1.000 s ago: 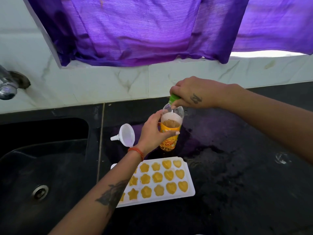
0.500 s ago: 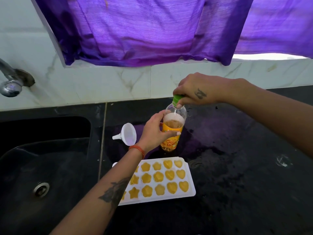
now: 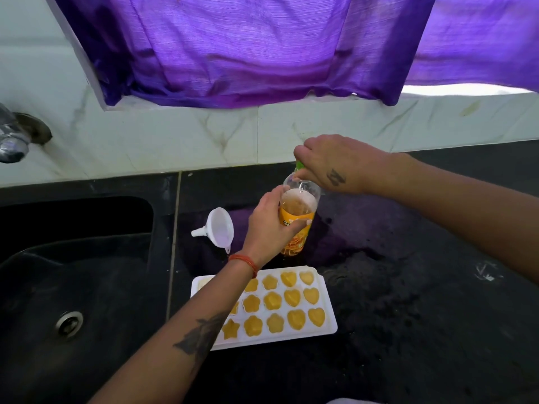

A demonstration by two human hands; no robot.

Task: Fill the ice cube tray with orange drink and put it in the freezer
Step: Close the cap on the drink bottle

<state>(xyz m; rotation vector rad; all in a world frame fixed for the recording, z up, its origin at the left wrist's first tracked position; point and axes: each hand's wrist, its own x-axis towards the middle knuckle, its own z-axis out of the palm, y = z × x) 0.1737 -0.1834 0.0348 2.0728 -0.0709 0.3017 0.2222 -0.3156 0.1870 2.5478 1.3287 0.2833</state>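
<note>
from the head view i see my left hand [image 3: 269, 225] wrapped round the bottle [image 3: 297, 220], fingers curled on its orange label, holding it upright on the black counter [image 3: 408, 287]. my right hand [image 3: 329, 163] sits over the top of the bottle, fingers pinched together on the green cap [image 3: 299, 165]; i cannot tell whether the cap is tight or loose. orange drink stands partway up the bottle, with foam at its surface. the white tray [image 3: 328, 322] lies flat on the counter just in front of the bottle, its star, flower and heart cells full of orange drink; my left forearm crosses its left end. a white funnel [image 3: 220, 230] lies on its side just left of the bottle. the black sink [image 3: 73, 287] is on the left, with a tap [image 3: 13, 138] above it. a purple curtain [image 3: 248, 48] hangs over the tiled wall.
</note>
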